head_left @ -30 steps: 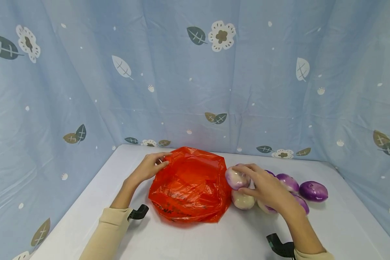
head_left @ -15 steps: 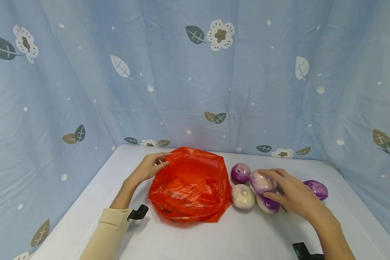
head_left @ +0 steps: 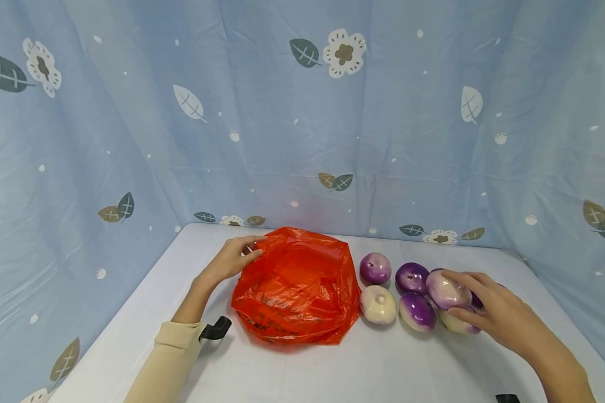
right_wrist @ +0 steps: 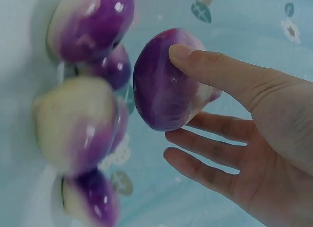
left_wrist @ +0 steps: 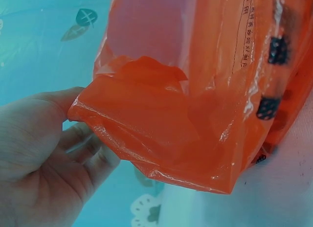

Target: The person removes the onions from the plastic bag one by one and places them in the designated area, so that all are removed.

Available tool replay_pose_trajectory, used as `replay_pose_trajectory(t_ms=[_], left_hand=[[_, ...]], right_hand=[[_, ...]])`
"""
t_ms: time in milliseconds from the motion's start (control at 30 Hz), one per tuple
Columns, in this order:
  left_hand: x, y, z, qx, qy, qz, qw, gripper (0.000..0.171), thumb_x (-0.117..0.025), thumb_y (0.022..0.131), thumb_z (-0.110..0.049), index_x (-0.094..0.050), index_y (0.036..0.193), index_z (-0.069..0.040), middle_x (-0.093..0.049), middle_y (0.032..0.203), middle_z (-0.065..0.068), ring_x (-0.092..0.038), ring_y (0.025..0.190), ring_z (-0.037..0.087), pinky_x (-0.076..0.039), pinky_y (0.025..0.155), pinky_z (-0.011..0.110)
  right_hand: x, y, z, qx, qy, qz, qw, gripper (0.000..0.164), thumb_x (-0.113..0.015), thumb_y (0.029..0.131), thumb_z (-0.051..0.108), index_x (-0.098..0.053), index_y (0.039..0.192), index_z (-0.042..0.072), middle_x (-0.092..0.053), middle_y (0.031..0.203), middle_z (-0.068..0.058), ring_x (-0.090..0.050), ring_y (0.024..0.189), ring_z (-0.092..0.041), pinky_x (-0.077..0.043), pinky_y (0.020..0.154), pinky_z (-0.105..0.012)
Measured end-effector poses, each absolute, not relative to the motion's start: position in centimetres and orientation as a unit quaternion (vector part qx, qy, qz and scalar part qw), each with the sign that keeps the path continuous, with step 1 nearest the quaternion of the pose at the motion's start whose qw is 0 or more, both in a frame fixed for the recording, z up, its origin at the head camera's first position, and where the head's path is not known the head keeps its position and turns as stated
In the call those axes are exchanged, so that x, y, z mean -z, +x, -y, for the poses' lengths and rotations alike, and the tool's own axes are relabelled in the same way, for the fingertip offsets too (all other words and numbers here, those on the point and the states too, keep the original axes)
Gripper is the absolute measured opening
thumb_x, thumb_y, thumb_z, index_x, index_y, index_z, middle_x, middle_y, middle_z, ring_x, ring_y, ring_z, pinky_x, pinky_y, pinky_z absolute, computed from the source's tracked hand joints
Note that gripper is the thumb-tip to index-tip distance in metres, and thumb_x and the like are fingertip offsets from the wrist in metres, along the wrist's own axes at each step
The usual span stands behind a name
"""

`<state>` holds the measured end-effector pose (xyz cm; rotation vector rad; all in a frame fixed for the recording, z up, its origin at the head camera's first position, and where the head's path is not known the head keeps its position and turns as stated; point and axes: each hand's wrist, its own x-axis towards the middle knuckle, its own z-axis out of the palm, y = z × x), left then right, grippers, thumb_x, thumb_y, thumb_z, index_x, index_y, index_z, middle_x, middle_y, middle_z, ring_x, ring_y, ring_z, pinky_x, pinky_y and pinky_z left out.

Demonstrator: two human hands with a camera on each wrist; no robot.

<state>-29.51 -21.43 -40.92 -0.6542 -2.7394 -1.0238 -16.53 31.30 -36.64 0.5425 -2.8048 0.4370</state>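
My left hand (head_left: pixel 232 258) pinches the left rim of a red plastic bag (head_left: pixel 292 302), which stands with its mouth spread on the white table. In the left wrist view the thumb lies on the thin film (left_wrist: pixel 146 124) of the bag's edge. My right hand (head_left: pixel 506 316) holds a glossy purple-and-white onion (head_left: pixel 446 290) between thumb and fingers, over other onions on the right. The right wrist view shows the held onion (right_wrist: pixel 164 85) raised off the table, its purple side toward the camera.
Several more glossy onions stand right of the bag: a pale one (head_left: pixel 378 305) beside it, a pink-purple one (head_left: pixel 375 268) behind, and darker ones (head_left: pixel 412 278) farther right. A blue patterned curtain (head_left: pixel 282 140) encloses the white table (head_left: pixel 302 375) behind and at the sides.
My right hand has carried its onion to the right, away from the bag and over the onions there, uncovering those nearer the bag. The left hand has stayed on the bag's rim.
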Motion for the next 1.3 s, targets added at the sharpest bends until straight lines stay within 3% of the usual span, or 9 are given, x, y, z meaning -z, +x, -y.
replay_pose_trajectory(t_ms=[167, 400, 467, 533, 700, 800, 933, 1133, 1300], left_hand=[[40.9, -29.5, 21.4, 0.341, -0.221, 0.910, 0.076, 0.036, -0.065, 0.094, -0.015, -0.063, 0.130, -0.009, -0.070, 0.093, 0.007, -0.061, 0.076, 0.014, -0.051, 0.060, 0.023], [41.0, -29.6, 21.5, 0.339, -0.220, 0.911, 0.076, 0.036, -0.065, 0.094, -0.015, -0.064, 0.130, -0.010, -0.071, 0.095, 0.007, -0.061, 0.075, 0.014, -0.052, 0.059, 0.023], [41.1, -29.6, 21.5, 0.339, -0.218, 0.912, 0.076, 0.036, -0.065, 0.094, -0.015, -0.064, 0.130, -0.010, -0.071, 0.095, 0.008, -0.061, 0.075, 0.014, -0.052, 0.059, 0.023], [41.1, -29.6, 21.5, 0.339, -0.218, 0.912, 0.075, 0.037, -0.066, 0.094, -0.015, -0.064, 0.130, -0.010, -0.071, 0.095, 0.007, -0.061, 0.075, 0.014, -0.051, 0.059, 0.023], [41.0, -29.6, 21.4, 0.338, -0.222, 0.911, 0.077, 0.037, -0.065, 0.094, -0.015, -0.063, 0.130, -0.009, -0.071, 0.094, 0.007, -0.060, 0.076, 0.014, -0.051, 0.058, 0.023], [41.0, -29.5, 21.4, 0.337, -0.223, 0.911, 0.080, 0.037, -0.066, 0.094, -0.015, -0.063, 0.130, -0.008, -0.070, 0.093, 0.006, -0.061, 0.076, 0.015, -0.051, 0.059, 0.023], [40.8, -29.5, 21.3, 0.339, -0.219, 0.912, 0.079, 0.037, -0.066, 0.094, -0.015, -0.063, 0.130, -0.008, -0.070, 0.092, 0.006, -0.060, 0.077, 0.015, -0.051, 0.060, 0.023], [40.9, -29.5, 21.3, 0.340, -0.220, 0.911, 0.076, 0.037, -0.065, 0.094, -0.014, -0.063, 0.130, -0.008, -0.070, 0.094, 0.008, -0.060, 0.076, 0.016, -0.051, 0.059, 0.023], [41.0, -29.5, 21.4, 0.340, -0.219, 0.912, 0.075, 0.037, -0.066, 0.094, -0.014, -0.063, 0.130, -0.008, -0.071, 0.094, 0.008, -0.060, 0.077, 0.016, -0.051, 0.059, 0.023]], right_hand=[[37.3, -16.1, -33.7, -0.143, 0.152, 0.973, 0.095, 0.067, -0.079, 0.080, 0.040, -0.051, 0.138, 0.026, -0.058, 0.124, -0.018, -0.063, 0.099, -0.040, -0.052, 0.067, -0.058], [39.1, -15.7, -36.6, -0.098, 0.169, 0.964, 0.182, 0.074, -0.089, 0.066, 0.031, -0.057, 0.131, 0.017, -0.065, 0.107, -0.016, -0.063, 0.083, -0.030, -0.055, 0.063, -0.049], [39.4, -15.6, -37.2, -0.096, 0.165, 0.963, 0.188, 0.074, -0.089, 0.066, 0.033, -0.057, 0.130, 0.016, -0.065, 0.106, -0.017, -0.063, 0.083, -0.031, -0.054, 0.063, -0.050], [39.6, -15.4, -37.8, -0.092, 0.161, 0.963, 0.197, 0.073, -0.089, 0.066, 0.034, -0.058, 0.130, 0.015, -0.065, 0.104, -0.015, -0.061, 0.079, -0.021, -0.053, 0.059, -0.042], [40.1, -15.2, -38.9, -0.081, 0.129, 0.976, 0.156, 0.074, -0.087, 0.069, 0.037, -0.057, 0.130, 0.009, -0.064, 0.099, -0.015, -0.054, 0.076, -0.014, -0.051, 0.058, -0.038], [40.3, -15.2, -39.4, -0.080, 0.106, 0.985, 0.107, 0.074, -0.085, 0.072, 0.038, -0.055, 0.129, 0.003, -0.063, 0.099, -0.019, -0.058, 0.080, -0.026, -0.055, 0.063, -0.051], [40.7, -15.1, -39.9, -0.078, 0.090, 0.990, 0.078, 0.073, -0.084, 0.073, 0.037, -0.054, 0.129, 0.001, -0.063, 0.098, -0.019, -0.059, 0.083, -0.032, -0.054, 0.070, -0.059], [41.7, -15.1, -40.3, -0.070, 0.080, 0.992, 0.063, 0.070, -0.085, 0.072, 0.037, -0.056, 0.125, 0.003, -0.054, 0.083, -0.003, -0.050, 0.076, -0.021, -0.055, 0.066, -0.048], [42.2, -15.2, -40.5, -0.083, 0.070, 0.993, 0.037, 0.070, -0.082, 0.075, 0.042, -0.056, 0.127, 0.003, -0.057, 0.087, -0.004, -0.051, 0.077, -0.021, -0.053, 0.063, -0.045]])
